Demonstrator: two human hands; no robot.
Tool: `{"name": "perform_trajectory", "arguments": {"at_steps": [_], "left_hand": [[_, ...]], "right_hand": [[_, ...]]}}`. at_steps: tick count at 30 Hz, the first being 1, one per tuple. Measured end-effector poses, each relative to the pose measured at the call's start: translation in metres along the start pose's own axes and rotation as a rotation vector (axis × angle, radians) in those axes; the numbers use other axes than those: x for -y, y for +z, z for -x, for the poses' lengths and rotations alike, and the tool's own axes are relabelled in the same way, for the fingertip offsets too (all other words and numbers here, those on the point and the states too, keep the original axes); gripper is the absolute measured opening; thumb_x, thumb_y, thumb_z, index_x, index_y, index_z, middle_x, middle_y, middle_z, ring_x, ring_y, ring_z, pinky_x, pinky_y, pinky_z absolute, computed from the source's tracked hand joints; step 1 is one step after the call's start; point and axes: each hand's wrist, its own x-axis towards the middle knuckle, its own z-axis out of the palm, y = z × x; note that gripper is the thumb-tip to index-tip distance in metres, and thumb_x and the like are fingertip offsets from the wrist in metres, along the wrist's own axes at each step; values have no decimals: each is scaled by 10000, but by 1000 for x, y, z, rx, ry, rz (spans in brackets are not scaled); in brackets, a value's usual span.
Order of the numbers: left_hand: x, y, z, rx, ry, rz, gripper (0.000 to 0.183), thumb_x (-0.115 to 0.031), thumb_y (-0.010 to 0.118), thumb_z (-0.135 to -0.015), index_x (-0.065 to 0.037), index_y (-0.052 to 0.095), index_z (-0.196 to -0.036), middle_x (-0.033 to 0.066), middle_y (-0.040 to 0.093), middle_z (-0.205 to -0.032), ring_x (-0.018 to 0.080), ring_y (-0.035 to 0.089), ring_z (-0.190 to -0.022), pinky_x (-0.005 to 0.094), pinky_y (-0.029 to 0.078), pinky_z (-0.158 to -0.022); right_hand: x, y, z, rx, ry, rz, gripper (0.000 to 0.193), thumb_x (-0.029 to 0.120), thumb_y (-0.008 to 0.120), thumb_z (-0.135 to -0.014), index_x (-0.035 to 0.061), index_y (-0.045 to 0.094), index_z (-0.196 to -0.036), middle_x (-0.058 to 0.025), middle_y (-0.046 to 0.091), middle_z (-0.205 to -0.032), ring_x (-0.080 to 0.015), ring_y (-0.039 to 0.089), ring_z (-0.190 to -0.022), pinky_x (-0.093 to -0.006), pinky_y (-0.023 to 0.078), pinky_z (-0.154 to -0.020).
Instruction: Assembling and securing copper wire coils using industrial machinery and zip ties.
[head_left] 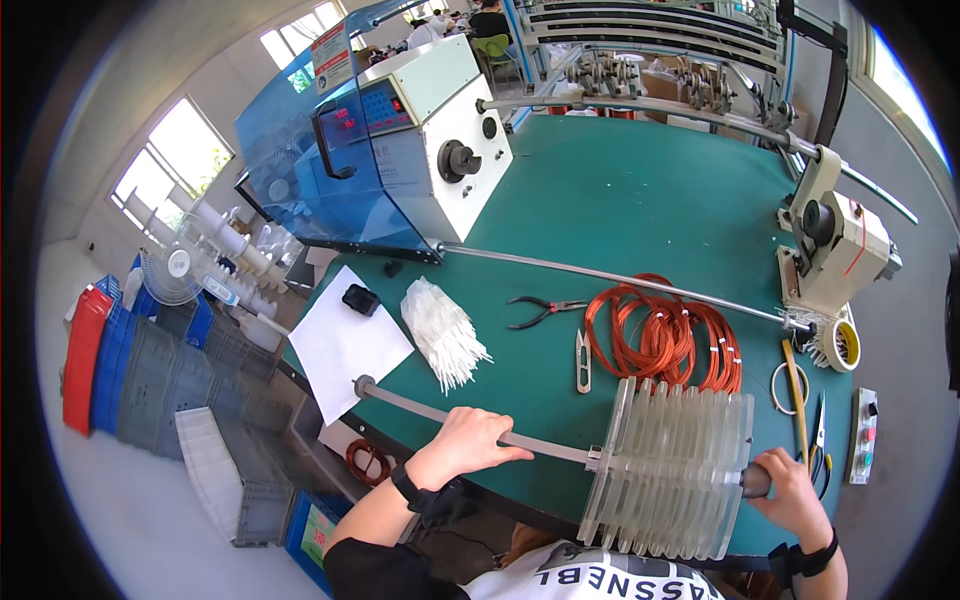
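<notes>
My left hand is closed round a pale metal rod that slants across the near edge of the table. Threaded on its right part is a row of several translucent ribbed plates, forming a winding former. At the former's right end, my right hand grips a dark grey round end piece; the palm side of its fingers is partly hidden. Just beyond the plates lie coils of copper wire with small white ties. Thread snips and black-handled pliers rest left of the coils.
A white winding machine with a blue clear guard stands at far left. Its long shaft crosses to a tailstock. A bag of white ties, white paper, scissors and a tape roll lie about.
</notes>
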Motion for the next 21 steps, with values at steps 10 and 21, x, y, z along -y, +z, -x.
{"name": "perform_trajectory", "arguments": {"at_steps": [10,21], "left_hand": [[-13,-11,-34,-26,156,-73,535,-557,663,-723,-43,555,-622,97,581,-564,302,606,-549,370,468,-494],[-23,-103,-248,-353,470,-251,475,-488,717,-697,-42,554,-689,108,599,-635,310,617,-622,397,483,-569]], "right_hand": [[-24,16,-18,280,337,-576,467,58,781,-583,-63,582,-988,-40,619,-809,-88,553,-674,-256,463,-605],[-49,-54,-91,-365,181,-321,302,-1,630,-653,-33,614,-953,-146,654,-906,-222,623,-831,-332,484,-755]]}}
